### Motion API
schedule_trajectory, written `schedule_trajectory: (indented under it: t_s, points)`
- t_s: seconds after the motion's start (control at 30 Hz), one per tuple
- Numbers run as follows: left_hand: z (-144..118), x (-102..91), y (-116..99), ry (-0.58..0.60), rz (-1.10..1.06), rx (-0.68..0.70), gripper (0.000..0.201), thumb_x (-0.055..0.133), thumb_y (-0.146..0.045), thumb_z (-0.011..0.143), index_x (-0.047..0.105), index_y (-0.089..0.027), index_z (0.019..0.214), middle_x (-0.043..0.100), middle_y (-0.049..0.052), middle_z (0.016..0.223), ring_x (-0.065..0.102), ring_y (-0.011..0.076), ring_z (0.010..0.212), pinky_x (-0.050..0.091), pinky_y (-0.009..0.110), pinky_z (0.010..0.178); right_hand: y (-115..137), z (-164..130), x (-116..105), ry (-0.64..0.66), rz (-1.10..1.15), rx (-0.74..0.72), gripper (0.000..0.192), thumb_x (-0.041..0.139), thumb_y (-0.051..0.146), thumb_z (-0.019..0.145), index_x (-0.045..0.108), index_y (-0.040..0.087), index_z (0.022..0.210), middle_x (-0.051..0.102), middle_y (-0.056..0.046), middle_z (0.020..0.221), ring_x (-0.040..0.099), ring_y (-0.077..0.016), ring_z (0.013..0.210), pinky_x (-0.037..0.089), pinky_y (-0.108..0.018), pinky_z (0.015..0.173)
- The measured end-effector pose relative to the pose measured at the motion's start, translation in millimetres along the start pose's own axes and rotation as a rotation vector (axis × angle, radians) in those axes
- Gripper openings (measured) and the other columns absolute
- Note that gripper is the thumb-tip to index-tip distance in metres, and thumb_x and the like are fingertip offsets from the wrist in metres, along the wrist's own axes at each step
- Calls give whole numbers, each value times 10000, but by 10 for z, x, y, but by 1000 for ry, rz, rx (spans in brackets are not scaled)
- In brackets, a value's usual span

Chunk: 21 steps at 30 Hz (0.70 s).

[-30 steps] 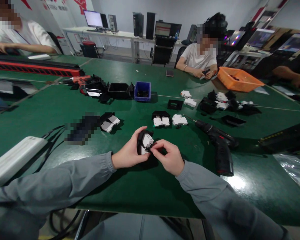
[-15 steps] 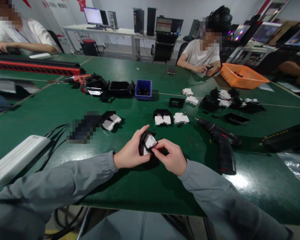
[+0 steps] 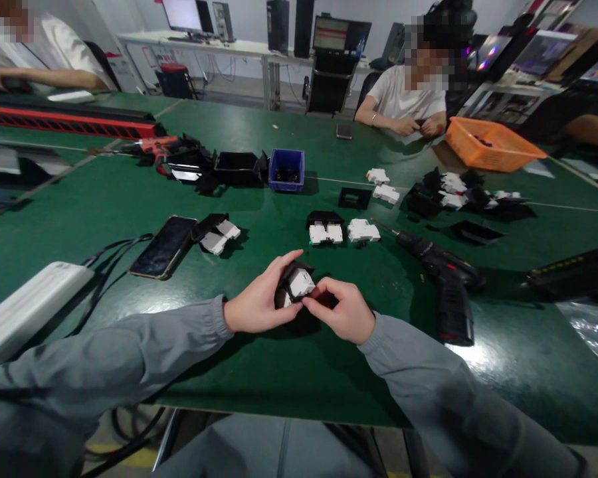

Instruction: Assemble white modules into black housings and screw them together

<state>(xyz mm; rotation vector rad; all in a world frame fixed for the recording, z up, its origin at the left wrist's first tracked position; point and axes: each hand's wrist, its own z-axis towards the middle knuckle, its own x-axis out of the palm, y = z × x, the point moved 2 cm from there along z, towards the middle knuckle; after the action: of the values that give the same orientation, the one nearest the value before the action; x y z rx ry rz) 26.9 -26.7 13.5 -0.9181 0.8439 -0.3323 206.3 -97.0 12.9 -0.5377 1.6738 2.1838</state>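
- The left hand (image 3: 256,307) cups a small black housing with a white insert (image 3: 295,287), held just above the green table (image 3: 289,372).
- The right hand (image 3: 346,315) pinches the part's near edge with its fingertips (image 3: 313,299).
- Judged step: seating the white insert into the black shell; pressing it home calls for a steady left hold.
- A cordless screwdriver (image 3: 446,282) lies near on the right; similar parts (image 3: 343,232) sit beyond.

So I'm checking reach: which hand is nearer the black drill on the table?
Right. The right hand sits just left of the drill; the left hand is farther left.
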Motion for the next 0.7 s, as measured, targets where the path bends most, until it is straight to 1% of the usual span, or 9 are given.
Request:
schedule_trajectory:
  t_s: [0.07, 0.13, 0.23, 0.3, 0.37, 0.43, 0.5, 0.6, 0.7]
  points:
    - [4, -6, -8, 6, -40, -13, 859, 663, -172, 768, 220, -218, 1502, 488, 131, 1370, 507, 287, 1239, 398, 465, 1096, 13, 0, -9, 26, -28, -18, 189, 670, 304, 859, 590, 197, 725, 591, 22, 632, 533, -113, 546, 402, -243, 522]
    - [11, -11, -14, 6, -97, -45, 805, 649, -138, 736, 290, -208, 1453, 514, 121, 1332, 537, 278, 1192, 437, 443, 1053, 25, -1, -33, 45, -104, -81, 247, 629, 318, 887, 562, 201, 680, 568, 23, 604, 512, -110, 533, 378, -248, 524]
    - [20, -13, -13, 7, -164, -88, 722, 627, -104, 677, 382, -198, 1349, 551, 101, 1258, 569, 265, 1120, 492, 400, 967, 23, 6, -102, 73, -322, -228, 336, 552, 307, 910, 500, 208, 593, 533, 16, 561, 473, -116, 517, 328, -271, 533]
    - [23, -12, -6, 13, -190, -100, 698, 623, -109, 667, 396, -198, 1321, 561, 91, 1225, 577, 259, 1092, 503, 384, 936, -6, 26, -160, 86, -501, -269, 340, 527, 293, 901, 488, 211, 574, 533, 7, 554, 468, -123, 517, 302, -287, 540]
    - [24, -10, -1, 22, -206, -102, 695, 624, -120, 672, 392, -202, 1322, 565, 84, 1202, 586, 248, 1062, 507, 378, 924, -51, 60, -214, 97, -684, -226, 325, 523, 317, 904, 510, 209, 598, 559, -6, 577, 486, -135, 531, 282, -298, 542]
    - [27, -8, -1, 32, -205, -100, 697, 627, -120, 678, 388, -206, 1327, 561, 83, 1203, 582, 247, 1066, 502, 379, 933, -98, 99, -247, 116, -847, -136, 321, 520, 388, 926, 553, 203, 666, 606, -32, 634, 526, -154, 561, 270, -306, 537]
    - [31, -8, -6, 38, -190, -98, 698, 631, -114, 681, 388, -206, 1329, 550, 89, 1225, 568, 255, 1098, 492, 384, 953, -133, 135, -252, 139, -970, -48, 357, 497, 471, 947, 590, 192, 745, 652, -67, 698, 578, -181, 601, 271, -313, 534]
    - [37, -6, -15, 42, -175, -105, 696, 630, -107, 691, 382, -206, 1335, 543, 91, 1231, 564, 250, 1093, 484, 386, 962, -152, 179, -221, 191, -1069, 11, 427, 429, 528, 972, 620, 176, 825, 692, -107, 759, 639, -221, 648, 290, -322, 532]
    - [41, -6, -21, 47, -183, -112, 698, 620, -97, 685, 385, -209, 1332, 548, 84, 1211, 571, 241, 1063, 490, 379, 945, -150, 214, -201, 240, -1101, 28, 384, 417, 469, 986, 635, 175, 869, 716, -114, 793, 673, -235, 687, 316, -322, 538]
